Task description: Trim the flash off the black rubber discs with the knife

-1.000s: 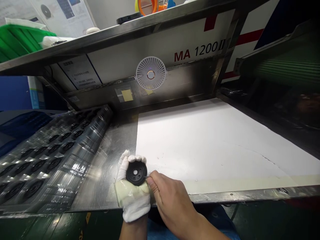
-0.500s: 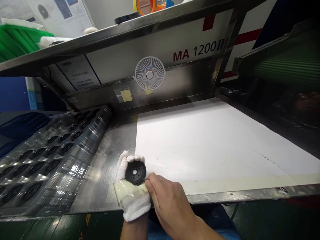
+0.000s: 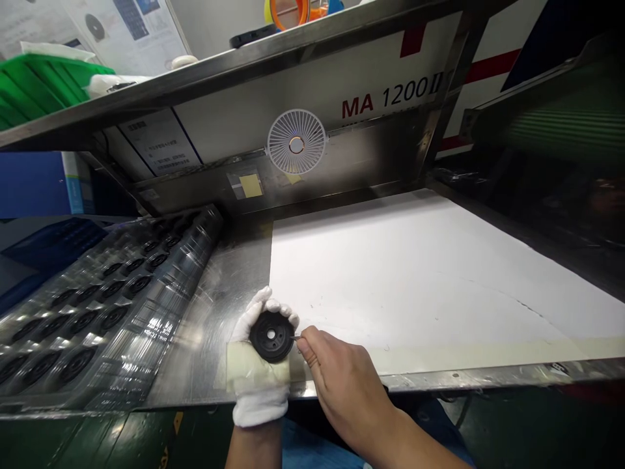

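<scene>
By the table's (image 3: pixel 208 319) near edge, I saw the gloved left hand (image 3: pixel 258 371) gripping the black disc (image 3: pixel 274 350) face up, apparently to leave one side exposed to the thin tool (image 3: pixel 295 337) pinched in the bare right hand (image 3: pixel 346 376).

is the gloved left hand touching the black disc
Touching. The head view shows the disc cradled in the gloved left hand, with the white fingertips curled against its upper edge.
</scene>
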A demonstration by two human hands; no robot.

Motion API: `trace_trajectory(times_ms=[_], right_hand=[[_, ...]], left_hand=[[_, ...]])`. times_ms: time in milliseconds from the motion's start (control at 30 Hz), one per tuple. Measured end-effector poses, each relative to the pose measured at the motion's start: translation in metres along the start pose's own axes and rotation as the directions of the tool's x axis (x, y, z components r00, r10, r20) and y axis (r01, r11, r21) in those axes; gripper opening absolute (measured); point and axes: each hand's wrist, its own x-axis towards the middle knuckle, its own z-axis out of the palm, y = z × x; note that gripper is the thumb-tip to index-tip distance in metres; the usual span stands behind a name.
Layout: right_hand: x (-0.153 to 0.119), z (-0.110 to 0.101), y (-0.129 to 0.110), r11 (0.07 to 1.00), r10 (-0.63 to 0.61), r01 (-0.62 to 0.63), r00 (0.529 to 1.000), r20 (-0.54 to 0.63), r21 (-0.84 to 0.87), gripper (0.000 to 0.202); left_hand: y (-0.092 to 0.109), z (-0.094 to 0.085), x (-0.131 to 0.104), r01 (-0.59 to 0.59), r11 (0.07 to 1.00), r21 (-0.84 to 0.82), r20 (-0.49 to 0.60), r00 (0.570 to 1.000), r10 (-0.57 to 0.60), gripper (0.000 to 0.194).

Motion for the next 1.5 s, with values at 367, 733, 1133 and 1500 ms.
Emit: trace_trajectory(times_ms=[367, 733, 1133, 1500], right_hand=[[-0.004, 0.009, -0.006, 1.0, 0.01, -0.01, 1.0, 0.007, 0.029, 0.028], [-0.008, 0.009, -0.004, 0.998, -0.006, 0.003, 0.999, 0.044, 0.065, 0.027], [-0.006, 0.015, -0.011, 0.999, 0.005, -0.003, 0.999, 0.046, -0.032, 0.024], [-0.003, 0.007, 0.001, 1.0, -0.01, 0.009, 1.0, -0.013, -0.004, 0.026]], left_hand=[[-0.003, -0.002, 0.005, -0.113, 0.991, -0.069, -0.072, 0.992, 0.108, 0.009], [-0.007, -0.001, 0.003, -0.103, 0.991, -0.087, -0.09, 0.991, 0.095, 0.012], [-0.011, -0.009, 0.01, -0.199, 0.98, -0.029, -0.075, 0.978, 0.196, 0.012], [0.0, -0.003, -0.003, 0.025, 0.999, 0.038, 0.01, 1.0, -0.026, 0.029]])
